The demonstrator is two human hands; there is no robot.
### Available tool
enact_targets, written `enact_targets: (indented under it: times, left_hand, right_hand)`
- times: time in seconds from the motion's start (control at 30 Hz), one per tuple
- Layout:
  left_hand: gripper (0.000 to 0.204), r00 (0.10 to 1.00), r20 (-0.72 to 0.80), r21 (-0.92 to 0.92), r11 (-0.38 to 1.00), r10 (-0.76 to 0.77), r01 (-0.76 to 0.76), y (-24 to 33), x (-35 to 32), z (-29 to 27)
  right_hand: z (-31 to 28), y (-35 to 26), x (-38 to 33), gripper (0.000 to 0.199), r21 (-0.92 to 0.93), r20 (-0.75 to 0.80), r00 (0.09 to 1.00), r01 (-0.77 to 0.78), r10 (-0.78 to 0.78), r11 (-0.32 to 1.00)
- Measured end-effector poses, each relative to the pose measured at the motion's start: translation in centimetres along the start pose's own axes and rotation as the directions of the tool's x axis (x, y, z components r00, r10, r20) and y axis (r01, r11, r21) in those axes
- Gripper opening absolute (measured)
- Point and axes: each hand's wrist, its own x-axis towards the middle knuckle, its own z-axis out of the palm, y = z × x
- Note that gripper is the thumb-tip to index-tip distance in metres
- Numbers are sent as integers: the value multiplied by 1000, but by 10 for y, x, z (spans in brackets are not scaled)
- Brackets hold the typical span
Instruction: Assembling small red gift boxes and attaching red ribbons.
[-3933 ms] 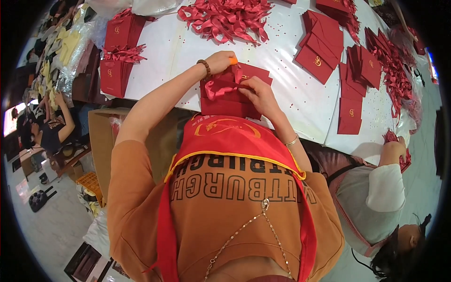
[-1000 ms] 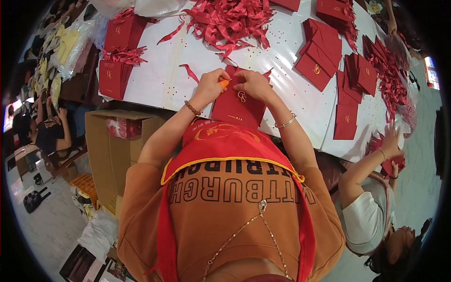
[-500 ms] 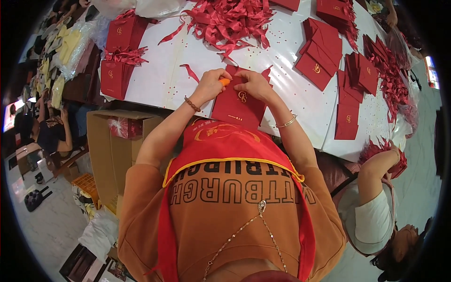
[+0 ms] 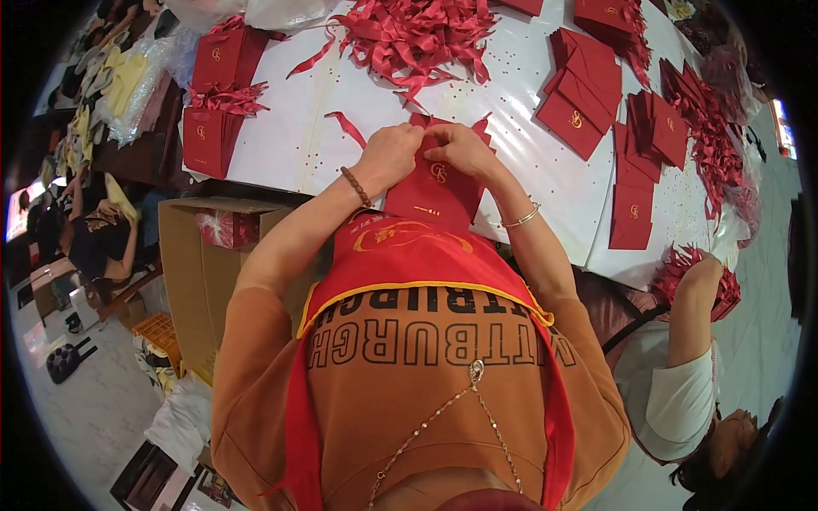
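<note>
A flat red paper bag (image 4: 439, 194) with a gold emblem lies at the table's near edge, against my apron. My left hand (image 4: 392, 156) is closed at the bag's top left, back of the hand up; whatever is in its fingers is hidden. My right hand (image 4: 464, 153) is closed too, thumb and forefinger pinched at the bag's top edge and the fingertips meeting those of the left. A loose end of red ribbon (image 4: 347, 128) sticks out left of my left hand. Another short ribbon end (image 4: 484, 124) shows beyond my right wrist.
A heap of red ribbons (image 4: 417, 43) lies at the far middle of the white table (image 4: 281, 136). Stacked red bags (image 4: 209, 140) stand at left; more red bags (image 4: 575, 111) lie at right. An open cardboard box (image 4: 192, 281) is below left. Another person's arm (image 4: 692, 311) reaches in at right.
My left hand has turned over and shifted slightly right, so the orange object seen in its fingers is now hidden. My right hand stays at the bag's top.
</note>
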Motion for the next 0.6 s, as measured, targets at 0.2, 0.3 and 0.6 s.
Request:
enact_targets:
  times: [0.2, 0.3, 0.6]
  left_hand:
    - [8, 988, 37, -519, 842, -150, 148, -10, 0, 0]
    - [9, 956, 117, -626, 728, -267, 280, -6, 0, 1]
    - [14, 991, 31, -442, 887, -133, 133, -9, 4, 0]
  right_hand:
    - [-1, 4, -1, 40, 47, -12, 1000, 0, 1, 999]
    - [1, 12, 1, 41, 83, -26, 1000, 17, -15, 996]
    - [1, 3, -2, 40, -48, -48, 999, 3, -5, 999]
